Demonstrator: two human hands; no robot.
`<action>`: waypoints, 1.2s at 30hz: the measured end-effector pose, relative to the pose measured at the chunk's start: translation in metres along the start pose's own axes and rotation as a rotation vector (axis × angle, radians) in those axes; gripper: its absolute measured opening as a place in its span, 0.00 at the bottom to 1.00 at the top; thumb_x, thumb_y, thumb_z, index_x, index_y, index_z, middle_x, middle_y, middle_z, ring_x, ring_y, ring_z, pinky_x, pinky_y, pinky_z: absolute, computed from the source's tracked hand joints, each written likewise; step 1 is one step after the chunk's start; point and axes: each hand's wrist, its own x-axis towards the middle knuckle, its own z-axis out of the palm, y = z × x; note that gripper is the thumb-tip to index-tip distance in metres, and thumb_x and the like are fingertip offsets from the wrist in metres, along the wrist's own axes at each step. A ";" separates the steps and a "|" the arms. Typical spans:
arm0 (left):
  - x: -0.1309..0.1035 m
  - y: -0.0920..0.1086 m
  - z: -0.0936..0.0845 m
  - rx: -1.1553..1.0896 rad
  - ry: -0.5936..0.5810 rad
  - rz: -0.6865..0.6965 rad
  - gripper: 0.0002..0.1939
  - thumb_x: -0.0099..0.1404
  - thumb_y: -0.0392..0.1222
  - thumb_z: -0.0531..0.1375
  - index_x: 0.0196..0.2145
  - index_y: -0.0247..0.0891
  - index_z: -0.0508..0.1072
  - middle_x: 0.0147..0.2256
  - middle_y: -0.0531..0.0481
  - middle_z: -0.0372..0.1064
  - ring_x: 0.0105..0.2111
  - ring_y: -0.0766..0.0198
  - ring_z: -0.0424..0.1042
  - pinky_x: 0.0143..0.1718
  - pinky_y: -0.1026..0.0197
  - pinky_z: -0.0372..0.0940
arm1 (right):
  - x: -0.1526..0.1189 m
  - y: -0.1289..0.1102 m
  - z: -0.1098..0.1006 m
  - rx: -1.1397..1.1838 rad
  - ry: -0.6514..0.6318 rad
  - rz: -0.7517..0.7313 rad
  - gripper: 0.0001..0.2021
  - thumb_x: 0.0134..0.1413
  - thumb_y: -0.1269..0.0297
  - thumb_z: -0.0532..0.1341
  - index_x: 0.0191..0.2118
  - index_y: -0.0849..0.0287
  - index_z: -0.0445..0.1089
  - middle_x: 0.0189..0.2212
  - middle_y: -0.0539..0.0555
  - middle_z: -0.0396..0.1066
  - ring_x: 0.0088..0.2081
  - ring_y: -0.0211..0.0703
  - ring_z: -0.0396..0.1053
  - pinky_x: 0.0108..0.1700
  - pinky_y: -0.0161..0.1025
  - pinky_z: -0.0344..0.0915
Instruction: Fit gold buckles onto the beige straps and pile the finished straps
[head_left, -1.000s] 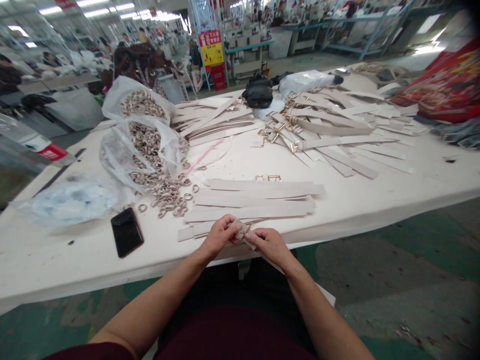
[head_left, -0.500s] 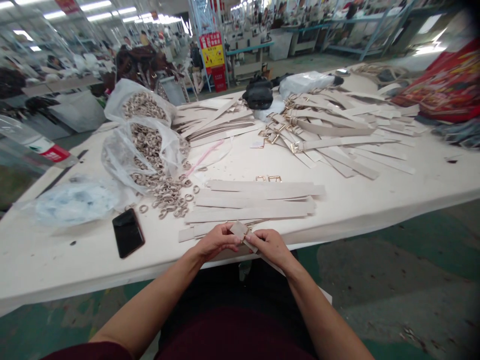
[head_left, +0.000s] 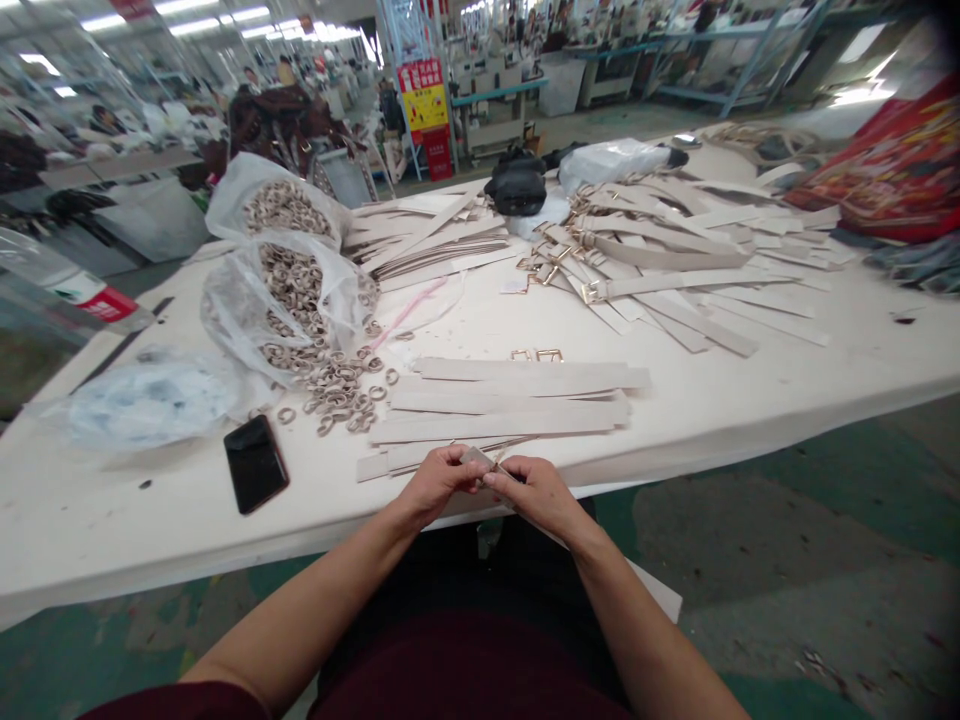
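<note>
At the table's front edge, my left hand (head_left: 442, 478) pinches the end of a beige strap (head_left: 658, 592). Close beside it my right hand (head_left: 541, 490) grips the same strap, whose far end sticks out beyond my right forearm. A small gold-coloured piece shows between the two hands, partly covered by fingers. Just past my hands lie several flat beige strips (head_left: 510, 400), with two gold buckles (head_left: 549, 355) behind them. Left of the strips is a heap of small beige loops (head_left: 341, 395), spilling from a clear plastic bag (head_left: 225, 300).
A black phone (head_left: 255, 464) lies front left, near a plastic package (head_left: 150, 400) and a bottle (head_left: 75, 285). Buckled straps (head_left: 667, 260) are piled at the back right by a red patterned bag (head_left: 892, 180). Black items (head_left: 517, 183) sit at the back.
My fingers have shifted slightly on the strap, and its end between my hands is now more tilted and covered. The strap's far end sticks out further to the right.
</note>
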 end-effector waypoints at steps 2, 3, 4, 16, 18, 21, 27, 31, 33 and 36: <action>0.001 0.000 0.002 -0.058 -0.007 -0.020 0.14 0.47 0.42 0.70 0.24 0.31 0.72 0.23 0.52 0.67 0.22 0.73 0.63 0.23 0.70 0.59 | -0.001 0.001 -0.002 0.029 -0.020 -0.015 0.16 0.52 0.56 0.59 0.21 0.62 0.71 0.19 0.48 0.66 0.25 0.36 0.62 0.28 0.31 0.56; 0.001 0.001 0.002 -0.092 -0.029 -0.058 0.14 0.47 0.43 0.70 0.24 0.31 0.72 0.23 0.52 0.67 0.22 0.73 0.63 0.22 0.71 0.60 | -0.001 0.001 -0.003 0.055 -0.038 -0.021 0.16 0.52 0.55 0.59 0.22 0.62 0.71 0.19 0.48 0.66 0.25 0.36 0.61 0.28 0.31 0.56; 0.001 0.003 0.002 -0.122 -0.057 -0.102 0.14 0.48 0.44 0.69 0.25 0.30 0.73 0.23 0.52 0.67 0.21 0.73 0.63 0.22 0.71 0.61 | -0.001 0.002 -0.005 0.083 -0.058 -0.022 0.17 0.52 0.55 0.59 0.22 0.62 0.71 0.20 0.48 0.66 0.25 0.35 0.61 0.28 0.31 0.57; 0.000 0.007 -0.016 -0.244 -0.265 -0.360 0.13 0.45 0.37 0.71 0.27 0.29 0.74 0.23 0.50 0.69 0.22 0.72 0.66 0.25 0.71 0.63 | -0.007 -0.003 -0.010 0.166 -0.202 -0.019 0.15 0.48 0.55 0.62 0.21 0.62 0.69 0.20 0.47 0.64 0.24 0.35 0.60 0.28 0.31 0.56; -0.002 0.009 -0.013 -0.247 -0.302 -0.344 0.13 0.42 0.33 0.72 0.25 0.30 0.73 0.24 0.49 0.71 0.25 0.69 0.68 0.27 0.69 0.63 | -0.009 -0.008 -0.011 0.122 -0.192 -0.044 0.14 0.47 0.56 0.63 0.21 0.61 0.68 0.20 0.47 0.63 0.26 0.36 0.60 0.28 0.31 0.56; -0.003 0.011 -0.006 -0.274 -0.307 -0.289 0.13 0.41 0.31 0.71 0.22 0.31 0.70 0.25 0.50 0.71 0.26 0.68 0.69 0.28 0.68 0.62 | -0.013 -0.014 -0.010 0.045 -0.134 -0.064 0.12 0.49 0.58 0.62 0.23 0.60 0.71 0.22 0.48 0.65 0.27 0.37 0.62 0.30 0.32 0.56; -0.003 0.010 -0.001 -0.324 -0.120 -0.274 0.13 0.47 0.35 0.70 0.29 0.31 0.71 0.26 0.51 0.69 0.24 0.73 0.67 0.21 0.74 0.60 | -0.013 -0.006 -0.003 -0.041 0.015 -0.094 0.10 0.54 0.60 0.59 0.30 0.59 0.74 0.26 0.50 0.69 0.29 0.38 0.64 0.33 0.33 0.58; -0.006 0.010 -0.010 -0.276 -0.189 -0.235 0.16 0.48 0.36 0.69 0.34 0.31 0.71 0.31 0.49 0.69 0.28 0.71 0.69 0.28 0.72 0.65 | -0.010 0.004 -0.002 0.022 0.018 -0.044 0.12 0.54 0.58 0.58 0.30 0.61 0.74 0.24 0.49 0.68 0.28 0.38 0.64 0.32 0.32 0.58; -0.007 0.011 -0.015 -0.226 -0.242 -0.206 0.17 0.48 0.36 0.70 0.35 0.31 0.70 0.32 0.48 0.69 0.29 0.70 0.69 0.29 0.70 0.65 | -0.010 0.004 -0.002 0.065 0.006 -0.022 0.13 0.53 0.57 0.58 0.29 0.61 0.73 0.23 0.48 0.67 0.27 0.37 0.63 0.30 0.32 0.58; -0.008 0.012 -0.017 -0.177 -0.271 -0.197 0.18 0.48 0.39 0.70 0.33 0.32 0.68 0.29 0.50 0.68 0.27 0.69 0.68 0.26 0.69 0.63 | -0.011 -0.004 -0.002 0.126 -0.067 -0.035 0.12 0.53 0.58 0.58 0.28 0.61 0.73 0.23 0.48 0.67 0.27 0.37 0.63 0.31 0.31 0.58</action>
